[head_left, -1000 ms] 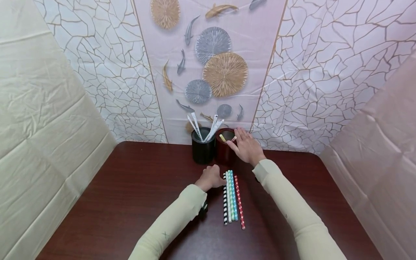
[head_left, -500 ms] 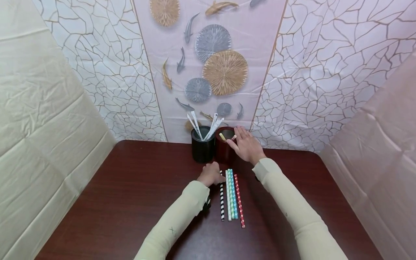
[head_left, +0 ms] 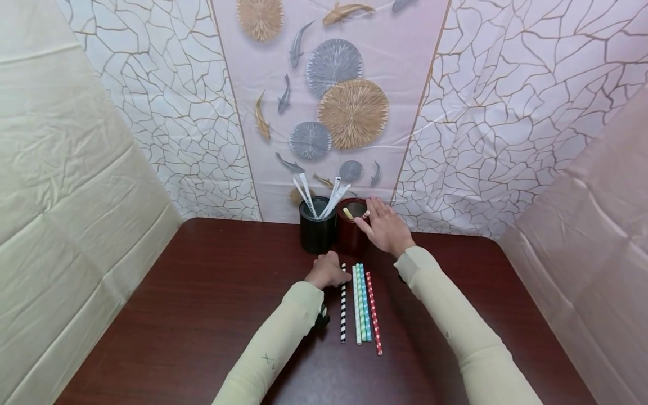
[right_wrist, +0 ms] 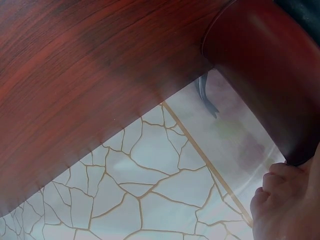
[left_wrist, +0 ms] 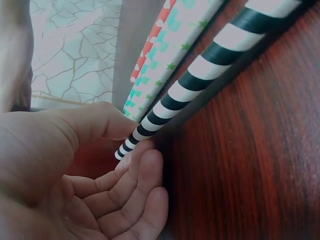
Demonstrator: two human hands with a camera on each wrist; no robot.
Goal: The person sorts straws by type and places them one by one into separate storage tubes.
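Observation:
My left hand (head_left: 326, 271) pinches a black-and-white striped paper straw (head_left: 343, 315) near its far end. Thumb and fingertips meet at the straw (left_wrist: 178, 95) in the left wrist view, with the other fingers bent below it. To its right lie pale, green and blue patterned straws (head_left: 361, 315) side by side, then a red straw with white marks (head_left: 374, 315) slightly apart. My right hand (head_left: 387, 228) rests with extended fingers at the rim of a dark red cup (head_left: 350, 239), its thumb over the front. Two straw ends (head_left: 347, 213) show inside that cup.
Left of the red cup stands a black cup (head_left: 317, 235) with several white paper-wrapped sticks (head_left: 336, 197) leaning in it. Both cups are at the back edge of the dark wooden table (head_left: 223, 292). A patterned cloth (head_left: 349, 169) hangs close behind them.
My left hand has drawn the striped straw a little to the left, opening a gap from the patterned straws. The right hand and both cups have stayed in place.

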